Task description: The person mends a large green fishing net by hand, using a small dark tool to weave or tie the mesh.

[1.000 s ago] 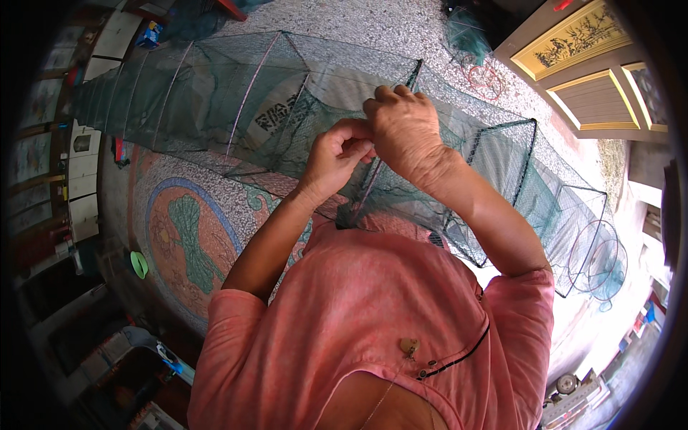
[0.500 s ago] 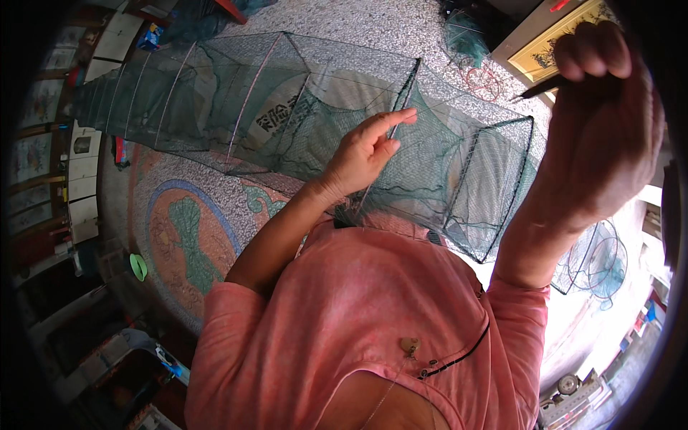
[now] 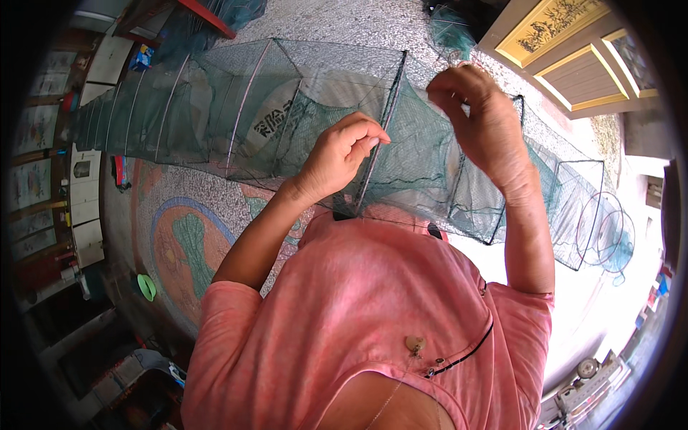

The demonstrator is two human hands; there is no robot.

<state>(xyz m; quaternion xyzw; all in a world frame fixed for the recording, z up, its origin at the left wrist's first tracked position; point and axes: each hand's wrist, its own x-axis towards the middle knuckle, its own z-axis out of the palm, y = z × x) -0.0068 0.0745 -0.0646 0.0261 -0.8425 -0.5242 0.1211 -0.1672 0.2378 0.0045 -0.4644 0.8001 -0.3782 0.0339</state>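
A long folding net trap (image 3: pixel 322 129) of green mesh on square wire frames stretches across the view in front of me. My left hand (image 3: pixel 340 154) is over its middle, thumb and forefinger pinched together beside a dark frame bar (image 3: pixel 387 104). Whatever lies between those fingertips is too fine to make out. Higher and to the right, my right hand (image 3: pixel 487 122) is raised over the mesh with its fingers curled in toward the thumb. What it holds is hidden by the fingers.
A wooden door with yellow panels (image 3: pixel 559 43) stands at the far right. More green netting (image 3: pixel 451 36) lies at the back. The trap's end with wire hoops (image 3: pixel 609 229) reaches right. A green oval object (image 3: pixel 147 287) is on the left, near the patterned floor (image 3: pixel 190 244).
My right hand has come down and left toward the net from high on the right; the dark pointed tool seen in it no longer shows. My left forefinger has bent into a pinch.
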